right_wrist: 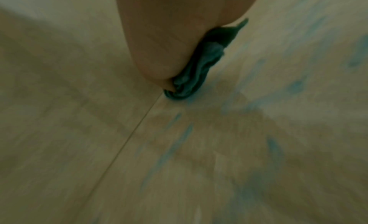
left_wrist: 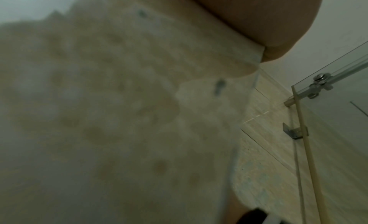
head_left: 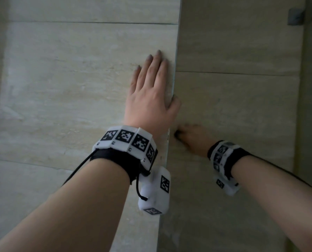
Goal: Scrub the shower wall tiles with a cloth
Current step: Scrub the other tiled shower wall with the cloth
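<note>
My left hand (head_left: pixel 151 91) lies flat, fingers straight, on the beige wall tile (head_left: pixel 60 79) just left of the outer corner edge (head_left: pixel 173 88), its thumb at the edge. In the left wrist view only its palm (left_wrist: pixel 268 22) shows against the blurred tile. My right hand (head_left: pixel 191 137) is lower, on the shaded side wall (head_left: pixel 242 106) past the corner, and is blurred. It holds a bunched dark teal cloth (head_left: pixel 178 134) against the tile. The right wrist view shows the cloth (right_wrist: pixel 191 70) squeezed between the hand (right_wrist: pixel 169 38) and the wall, beside a grout line (right_wrist: pixel 129 137).
A glass shower panel (left_wrist: pixel 338 117) with metal fittings and a small bracket (left_wrist: pixel 294 131) stands to the right of the side wall. A grey metal fitting (head_left: pixel 296 16) sits at the top right. Horizontal grout lines cross both walls.
</note>
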